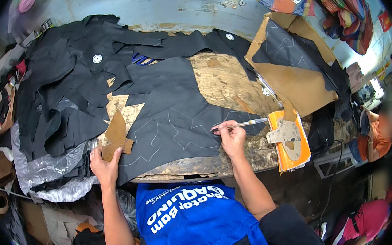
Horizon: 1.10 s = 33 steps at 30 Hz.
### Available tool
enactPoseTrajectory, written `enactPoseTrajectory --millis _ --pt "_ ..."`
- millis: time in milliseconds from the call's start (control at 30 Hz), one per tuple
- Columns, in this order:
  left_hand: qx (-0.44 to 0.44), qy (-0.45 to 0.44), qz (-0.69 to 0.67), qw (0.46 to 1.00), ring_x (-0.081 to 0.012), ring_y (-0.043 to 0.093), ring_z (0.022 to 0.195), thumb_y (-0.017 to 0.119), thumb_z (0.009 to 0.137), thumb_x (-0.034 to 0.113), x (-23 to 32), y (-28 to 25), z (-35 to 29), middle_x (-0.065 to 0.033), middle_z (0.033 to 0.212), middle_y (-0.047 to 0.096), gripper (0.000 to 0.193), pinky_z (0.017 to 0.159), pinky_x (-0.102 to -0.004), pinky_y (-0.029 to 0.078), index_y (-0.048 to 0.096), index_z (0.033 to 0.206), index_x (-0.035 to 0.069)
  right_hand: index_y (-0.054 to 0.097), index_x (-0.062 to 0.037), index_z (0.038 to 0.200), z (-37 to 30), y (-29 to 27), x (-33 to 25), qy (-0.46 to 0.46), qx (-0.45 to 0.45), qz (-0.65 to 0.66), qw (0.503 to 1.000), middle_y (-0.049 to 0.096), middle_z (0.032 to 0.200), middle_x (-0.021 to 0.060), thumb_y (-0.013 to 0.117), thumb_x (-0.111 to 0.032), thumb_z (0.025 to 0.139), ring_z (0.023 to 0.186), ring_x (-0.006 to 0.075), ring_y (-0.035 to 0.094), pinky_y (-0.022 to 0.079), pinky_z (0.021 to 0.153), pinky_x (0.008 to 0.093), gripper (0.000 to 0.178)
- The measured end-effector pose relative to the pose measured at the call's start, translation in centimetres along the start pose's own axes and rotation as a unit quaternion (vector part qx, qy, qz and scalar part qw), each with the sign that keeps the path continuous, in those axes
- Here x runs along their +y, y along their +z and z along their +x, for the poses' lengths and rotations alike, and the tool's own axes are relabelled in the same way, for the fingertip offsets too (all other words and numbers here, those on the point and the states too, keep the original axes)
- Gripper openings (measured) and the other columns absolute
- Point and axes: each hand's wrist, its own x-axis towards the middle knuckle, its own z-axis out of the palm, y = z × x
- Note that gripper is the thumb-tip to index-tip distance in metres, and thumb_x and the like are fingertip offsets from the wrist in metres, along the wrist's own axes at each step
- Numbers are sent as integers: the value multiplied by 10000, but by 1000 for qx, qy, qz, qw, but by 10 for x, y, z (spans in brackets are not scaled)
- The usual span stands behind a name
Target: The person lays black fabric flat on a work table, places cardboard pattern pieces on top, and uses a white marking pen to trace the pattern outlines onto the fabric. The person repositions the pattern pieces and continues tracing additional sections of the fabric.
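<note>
Right fingers point(223, 129) pinch a pen point(249, 123), left fingers point(96, 155) a brown piece point(117, 130), forearms point(254, 185) outstretched.

White printed lettering point(178, 211), in larger and smaller lines, stands on the blue apron point(202, 237) at the table's point(220, 75) near edge; the ringed white marker point(97, 58) at far left carries circles.

A big, worn brown wooden table point(219, 73) with a stained top sits in the middle. At twelve o'clock is a scuffed, pale blue wall point(161, 5). Bright white light point(368, 61) shines between two and three o'clock. Near four o'clock it is dark.
</note>
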Motion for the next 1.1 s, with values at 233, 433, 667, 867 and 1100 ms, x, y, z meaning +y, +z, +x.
enactPoseTrajectory --millis 233,433,667,867,1100 --pt "5 9 -3 1000 -326 549 785 802 657 303 -1 1 1 -150 798 579 430 711 -405 431 558 801 -21 619 11 821 -10 4 -11 -86 -71 -196 974 665 781 79 627 -33 823 723 135 639 506 672 263 46" --pt "4 11 2 1000 -319 545 777 802 661 303 -4 2 0 -148 790 576 426 709 -402 430 559 798 -19 620 -6 774 -9 6 -10 -115 -53 -148 981 644 691 93 644 -81 777 639 187 642 491 604 288 79" --pt "3 13 -3 1000 -316 539 770 799 668 292 -4 3 -2 -150 785 574 411 708 -400 430 558 798 -14 624 3 815 -10 6 -6 -93 -29 -171 980 650 695 93 635 -61 796 653 174 652 496 595 280 68" --pt "-32 -72 -116 990 -145 512 649 725 774 167 16 -8 4 -89 675 542 275 594 -297 422 521 776 -18 613 21 945 -20 16 -27 -32 8 -33 999 668 814 99 595 -55 873 757 148 661 524 674 251 107" --pt "-282 -64 -326 900 -50 545 666 755 753 99 102 -6 -51 -7 742 623 209 586 -216 454 571 806 14 452 -5 1166 -58 48 -66 92 -167 242 951 585 1013 96 616 58 829 925 150 612 505 814 251 380"
